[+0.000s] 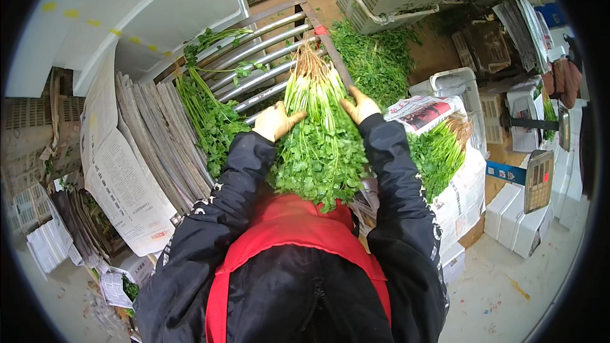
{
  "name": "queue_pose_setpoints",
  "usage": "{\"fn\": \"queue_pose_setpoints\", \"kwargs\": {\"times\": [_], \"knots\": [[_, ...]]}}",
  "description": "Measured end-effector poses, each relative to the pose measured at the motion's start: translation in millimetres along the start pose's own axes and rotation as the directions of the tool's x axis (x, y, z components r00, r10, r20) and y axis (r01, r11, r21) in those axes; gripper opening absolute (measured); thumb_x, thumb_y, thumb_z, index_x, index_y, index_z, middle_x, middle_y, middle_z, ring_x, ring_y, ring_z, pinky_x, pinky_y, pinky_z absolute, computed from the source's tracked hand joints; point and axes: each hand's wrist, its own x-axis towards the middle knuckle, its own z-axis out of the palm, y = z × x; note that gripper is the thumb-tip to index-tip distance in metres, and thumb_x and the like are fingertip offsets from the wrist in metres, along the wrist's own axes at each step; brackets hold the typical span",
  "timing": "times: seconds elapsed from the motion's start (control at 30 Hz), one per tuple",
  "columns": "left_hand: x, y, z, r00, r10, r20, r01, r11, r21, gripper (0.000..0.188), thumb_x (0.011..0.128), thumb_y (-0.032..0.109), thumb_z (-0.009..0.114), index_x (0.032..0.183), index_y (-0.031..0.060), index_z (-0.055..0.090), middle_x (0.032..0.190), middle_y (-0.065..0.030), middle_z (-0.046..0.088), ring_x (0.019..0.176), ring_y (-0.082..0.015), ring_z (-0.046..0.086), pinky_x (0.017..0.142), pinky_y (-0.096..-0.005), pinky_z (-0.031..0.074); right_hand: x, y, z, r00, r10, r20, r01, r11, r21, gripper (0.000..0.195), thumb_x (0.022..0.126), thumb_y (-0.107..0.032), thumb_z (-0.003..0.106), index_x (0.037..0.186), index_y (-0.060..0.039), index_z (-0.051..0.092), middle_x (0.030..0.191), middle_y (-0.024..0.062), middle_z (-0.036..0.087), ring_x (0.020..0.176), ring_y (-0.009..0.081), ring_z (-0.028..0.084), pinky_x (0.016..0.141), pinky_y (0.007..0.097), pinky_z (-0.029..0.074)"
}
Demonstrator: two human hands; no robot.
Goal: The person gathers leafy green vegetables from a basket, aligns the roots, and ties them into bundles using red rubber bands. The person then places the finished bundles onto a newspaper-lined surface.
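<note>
A large bunch of leafy green herbs point(318, 152), which looks like coriander, lies before me with its brown roots pointing away and its leaves against my red apron point(305, 228). My left hand point(277, 121) rests at the bunch's left side, thumb over the stems. On the right side my right hand point(360, 106) touches the stems with thumb and finger apart. Under the roots is a rack of metal bars point(259, 79). Looser herb stems point(205, 119) lie on the rack's left part. Whether either hand grips the bunch is hard to tell.
Stacked newspapers point(157, 128) stand at the left. To the right, a newspaper-lined container point(460, 200) holds another herb bunch point(438, 157), beside a scale with a keypad point(539, 181). Plastic crates point(371, 5) and a herb heap point(371, 62) lie beyond the rack.
</note>
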Motion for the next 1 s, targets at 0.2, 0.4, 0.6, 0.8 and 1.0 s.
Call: {"fn": "queue_pose_setpoints", "kwargs": {"times": [0.2,0.4,0.6,0.8,1.0], "knots": [[5.7,-3.0,19.1,0.988,0.106,-0.114,-0.095,0.991,0.096,0.082,0.077,0.068,0.051,0.108,-0.0079,0.046,0.087,-0.0273,0.062,0.081,-0.0392,0.062,0.070,-0.0419,0.049,-8.3,-1.0,13.1,1.000,0.000,-0.019,0.001,1.000,0.028,0.066,0.083,-0.060,0.045,0.126,-0.0097,0.051,0.119,0.0202,0.055,0.112,0.0347,0.051,0.095,0.0393,0.039],[9.1,7.1,40.4,0.969,0.062,-0.239,-0.045,0.996,0.077,0.069,0.080,0.057,0.055,0.104,-0.0073,0.046,0.088,-0.0282,0.062,0.083,-0.0393,0.062,0.071,-0.0427,0.049,-31.7,-38.8,18.4,0.997,0.029,0.074,-0.025,0.998,-0.058,0.095,0.074,-0.060,0.060,0.141,-0.0023,0.022,0.129,0.0253,0.046,0.116,0.0359,0.048,0.097,0.0374,0.039],[7.9,-1.5,20.5,0.990,0.025,-0.140,-0.025,1.000,0.001,0.070,0.079,0.057,0.055,0.106,-0.0072,0.050,0.094,-0.0303,0.060,0.092,-0.0409,0.059,0.082,-0.0424,0.046,-32.8,-20.5,31.1,0.975,0.133,-0.176,-0.093,0.971,0.218,0.083,0.067,-0.029,0.074,0.134,0.0002,0.034,0.118,0.0226,0.055,0.108,0.0317,0.055,0.095,0.0340,0.041],[12.9,9.4,43.7,0.989,-0.026,-0.146,0.000,0.984,-0.177,0.071,0.080,0.055,0.056,0.119,-0.0035,0.048,0.099,-0.0302,0.060,0.097,-0.0418,0.057,0.085,-0.0418,0.045,-32.2,-51.3,40.4,0.976,0.176,-0.125,-0.163,0.981,0.107,0.088,0.066,-0.038,0.073,0.134,0.0006,0.035,0.116,0.0243,0.056,0.104,0.0339,0.056,0.092,0.0364,0.043],[25.8,3.7,57.9,0.985,-0.067,-0.161,0.015,0.952,-0.306,0.066,0.077,0.051,0.059,0.117,-0.0002,0.051,0.101,-0.0275,0.061,0.097,-0.0406,0.058,0.085,-0.0429,0.045,-25.1,-27.7,43.4,0.990,0.079,-0.113,-0.027,0.914,0.404,0.085,0.061,-0.035,0.078,0.129,0.0015,0.043,0.112,0.0213,0.059,0.101,0.0282,0.059,0.089,0.0350,0.045]]}}
